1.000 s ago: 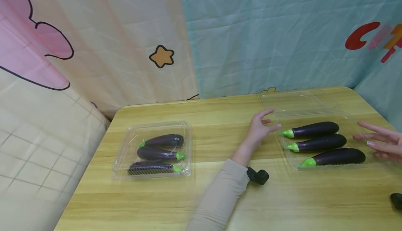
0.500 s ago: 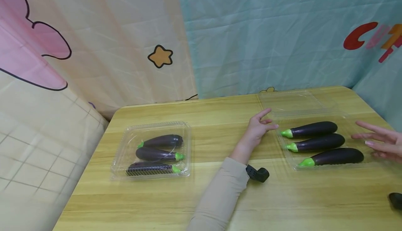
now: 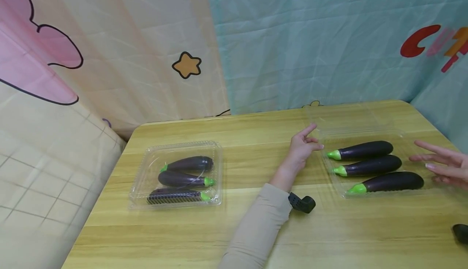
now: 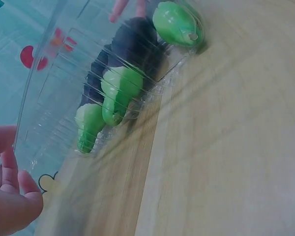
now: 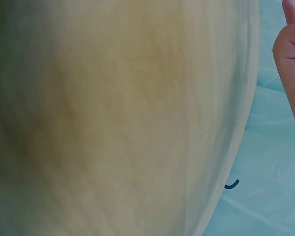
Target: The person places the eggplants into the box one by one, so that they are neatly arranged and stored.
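A clear plastic clamshell box (image 3: 384, 196) holds three eggplants (image 3: 380, 165) with green stem ends at the right of the table. Its transparent lid (image 3: 347, 118) stands raised on the far side. My left hand (image 3: 297, 149) is at the box's back left corner, index finger stretched out; in the left wrist view its fingertips meet the edge of the tilted lid (image 4: 37, 93). Off the box's right side is my right hand (image 3: 447, 165), fingers spread and holding nothing. Part of this hand (image 5: 291, 64) shows at the right wrist view's edge.
A second clamshell (image 3: 137, 196), closed over three eggplants (image 3: 183, 178), sits at the left of the wooden table (image 3: 164, 236). A printed curtain (image 3: 278, 49) hangs behind the table's back edge. Black wrist devices (image 3: 302, 203) sit below the hands.
The right box's lid has tilted upward a little from lying back. My left fingertips have risen slightly with it. The right hand has hardly moved, and the eggplants stay in place.
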### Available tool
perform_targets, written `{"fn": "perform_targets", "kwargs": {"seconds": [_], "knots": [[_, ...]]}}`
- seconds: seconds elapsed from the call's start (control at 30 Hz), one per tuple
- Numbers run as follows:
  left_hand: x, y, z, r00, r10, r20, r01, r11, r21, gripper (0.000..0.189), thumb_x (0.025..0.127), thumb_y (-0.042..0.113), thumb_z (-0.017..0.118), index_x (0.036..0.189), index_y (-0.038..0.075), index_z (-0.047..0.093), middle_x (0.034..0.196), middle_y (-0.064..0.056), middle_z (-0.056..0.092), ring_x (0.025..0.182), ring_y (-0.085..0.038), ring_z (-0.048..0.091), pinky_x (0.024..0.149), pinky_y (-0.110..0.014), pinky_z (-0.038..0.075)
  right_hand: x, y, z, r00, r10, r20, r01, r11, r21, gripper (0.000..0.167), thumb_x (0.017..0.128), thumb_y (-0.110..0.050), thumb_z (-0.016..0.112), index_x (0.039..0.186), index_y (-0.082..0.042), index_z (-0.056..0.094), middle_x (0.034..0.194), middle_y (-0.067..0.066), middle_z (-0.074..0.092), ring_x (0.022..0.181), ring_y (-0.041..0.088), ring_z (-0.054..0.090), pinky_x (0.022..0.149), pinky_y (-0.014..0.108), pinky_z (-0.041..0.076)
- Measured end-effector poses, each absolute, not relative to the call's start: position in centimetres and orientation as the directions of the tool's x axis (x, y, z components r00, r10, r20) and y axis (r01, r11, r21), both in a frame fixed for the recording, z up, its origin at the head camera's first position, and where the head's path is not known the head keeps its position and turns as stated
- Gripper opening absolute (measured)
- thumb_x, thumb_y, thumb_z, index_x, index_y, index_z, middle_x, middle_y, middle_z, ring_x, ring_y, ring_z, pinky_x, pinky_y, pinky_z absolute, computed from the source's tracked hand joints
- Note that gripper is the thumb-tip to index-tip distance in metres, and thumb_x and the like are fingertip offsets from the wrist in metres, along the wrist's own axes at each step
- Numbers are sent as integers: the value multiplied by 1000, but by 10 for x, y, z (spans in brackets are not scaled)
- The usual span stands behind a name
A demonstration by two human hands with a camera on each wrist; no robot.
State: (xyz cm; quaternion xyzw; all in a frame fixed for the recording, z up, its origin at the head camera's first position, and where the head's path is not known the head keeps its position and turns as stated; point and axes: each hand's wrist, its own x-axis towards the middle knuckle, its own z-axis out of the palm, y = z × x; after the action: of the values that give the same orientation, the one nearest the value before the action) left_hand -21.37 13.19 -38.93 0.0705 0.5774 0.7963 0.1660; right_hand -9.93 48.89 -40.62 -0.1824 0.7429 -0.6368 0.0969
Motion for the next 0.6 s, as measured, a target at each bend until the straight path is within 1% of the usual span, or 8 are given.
{"fn": "perform_targets", "kwargs": {"seconds": [0.07,0.17,0.23,0.3,0.43,0.53,0.6], "knots": [[-213,133,-389,-934,349,-74,-178,-274,945,69,74,-25,59,134,8,51,137,7,47,83,-8,56,72,-22,50,-100,489,-406,-910,-405,94,-150,109,-983,72,94,18,30,150,-25,20,122,-16,58,48,27,26,41,38,22],[-212,135,-388,-931,363,-51,-167,-296,940,79,75,-26,56,143,9,37,142,2,42,96,-16,61,78,-26,51,-100,489,-407,-905,-414,100,-155,102,-983,71,94,18,30,150,-25,19,122,-15,58,47,27,26,40,38,22],[-212,135,-388,-929,367,-36,-163,-321,933,86,75,-27,54,147,12,28,144,-2,39,103,-21,60,81,-28,50,-100,489,-407,-904,-416,103,-160,104,-982,71,94,18,30,150,-25,20,122,-15,57,47,27,26,40,38,22],[-212,136,-388,-930,367,-25,-158,-338,928,91,75,-27,53,149,13,20,145,-4,38,106,-23,59,81,-29,50,-100,489,-407,-902,-419,107,-164,104,-981,71,94,17,30,150,-25,20,122,-16,57,47,27,27,40,38,22],[-211,136,-388,-940,341,-20,-146,-347,926,99,73,-28,54,150,20,16,141,-3,43,105,-23,60,78,-29,51,-100,488,-406,-907,-405,115,-173,109,-979,70,94,18,30,150,-23,20,121,-15,58,47,26,27,40,38,22],[-210,135,-387,-945,326,7,-117,-360,926,106,71,-30,54,150,28,13,137,-3,47,106,-28,59,71,-26,52,-99,488,-406,-916,-386,106,-170,134,-976,70,94,18,31,150,-23,20,121,-16,58,47,26,27,39,38,22],[-209,135,-386,-945,325,28,-94,-354,930,109,71,-31,53,150,32,11,134,-1,48,107,-32,58,67,-24,52,-98,487,-405,-926,-365,91,-158,157,-975,70,94,17,32,150,-24,20,120,-17,58,46,26,28,39,38,22]]}}
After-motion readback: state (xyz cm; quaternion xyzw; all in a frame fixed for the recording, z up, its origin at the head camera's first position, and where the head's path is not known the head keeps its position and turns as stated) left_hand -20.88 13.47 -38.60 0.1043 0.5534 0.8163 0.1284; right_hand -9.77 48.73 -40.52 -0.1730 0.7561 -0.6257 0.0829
